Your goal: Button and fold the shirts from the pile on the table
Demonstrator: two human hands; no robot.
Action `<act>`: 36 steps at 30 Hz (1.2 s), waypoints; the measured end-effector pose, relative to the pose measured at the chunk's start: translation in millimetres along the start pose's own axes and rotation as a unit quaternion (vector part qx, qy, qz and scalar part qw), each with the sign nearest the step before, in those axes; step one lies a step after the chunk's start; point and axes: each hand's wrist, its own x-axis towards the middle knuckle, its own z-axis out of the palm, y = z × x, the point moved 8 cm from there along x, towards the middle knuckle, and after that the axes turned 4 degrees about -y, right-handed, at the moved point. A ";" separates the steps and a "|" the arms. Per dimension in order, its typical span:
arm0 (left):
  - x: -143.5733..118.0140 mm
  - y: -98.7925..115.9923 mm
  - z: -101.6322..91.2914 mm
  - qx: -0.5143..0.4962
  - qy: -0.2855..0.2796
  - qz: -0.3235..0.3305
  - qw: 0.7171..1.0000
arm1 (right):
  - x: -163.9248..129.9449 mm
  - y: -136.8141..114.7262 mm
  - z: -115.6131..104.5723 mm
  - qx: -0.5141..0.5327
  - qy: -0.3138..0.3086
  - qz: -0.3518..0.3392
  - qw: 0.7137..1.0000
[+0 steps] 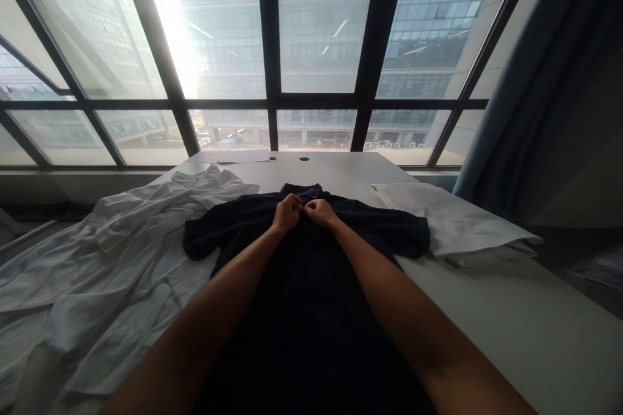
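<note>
A dark navy short-sleeved shirt (311, 272) lies flat on a white table (511, 318), collar pointing away from me, sleeves spread to both sides. My left hand (287, 212) and my right hand (318, 211) meet just below the collar, fingers pinched on the shirt's front opening near the top. Both forearms stretch over the shirt's body. What the fingertips pinch exactly is too small and dark to make out.
A heap of crumpled white garments (111, 266) covers the table's left side. A folded white cloth (452, 220) lies at the right. Papers (233, 157) rest at the far edge below a large window. A grey-blue curtain (540, 97) hangs at the right.
</note>
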 end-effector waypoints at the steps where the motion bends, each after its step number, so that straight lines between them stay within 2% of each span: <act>1: -0.4 0.4 0.0 0.001 0.001 0.000 1.000 | 0.8 0.1 -0.1 -0.006 0.000 0.001 1.000; 6: -3.2 8.4 -0.2 0.046 -0.008 0.030 0.998 | 4.4 1.0 0.9 -0.018 -0.004 -0.005 1.000; 12: -4.2 15.6 -1.2 0.090 -0.029 0.054 0.994 | 7.2 4.7 3.7 0.049 -0.026 -0.018 0.998; 15: -4.1 13.8 -3.0 0.105 -0.029 0.041 0.993 | 6.7 7.9 7.8 0.115 -0.054 -0.005 0.992; 18: -3.6 5.0 -5.6 0.121 -0.025 -0.002 0.992 | 5.7 11.2 11.6 0.169 -0.078 0.018 0.982; 20: -2.9 -2.7 -5.1 0.125 -0.033 -0.032 0.991 | 5.8 11.6 10.6 0.172 -0.073 0.016 0.982; 26: 0.0 -15.8 1.6 0.101 -0.069 -0.057 0.991 | 3.5 6.4 -4.3 0.035 0.022 -0.010 0.999; 29: 0.8 -17.0 2.5 0.099 -0.075 -0.044 0.991 | -5.6 -6.4 -10.8 -0.038 0.042 -0.019 0.998; 31: 1.7 -16.3 4.5 0.092 -0.092 -0.027 0.991 | -14.9 -19.3 -10.9 -0.098 0.018 -0.029 0.995; 33: 2.3 -16.4 6.8 0.082 -0.116 -0.017 0.990 | -25.7 -29.1 -7.2 -0.160 -0.032 -0.027 0.986; 36: 0.1 -16.5 6.4 0.077 -0.134 -0.016 0.988 | -40.0 -33.5 -3.9 -0.228 -0.085 -0.005 0.970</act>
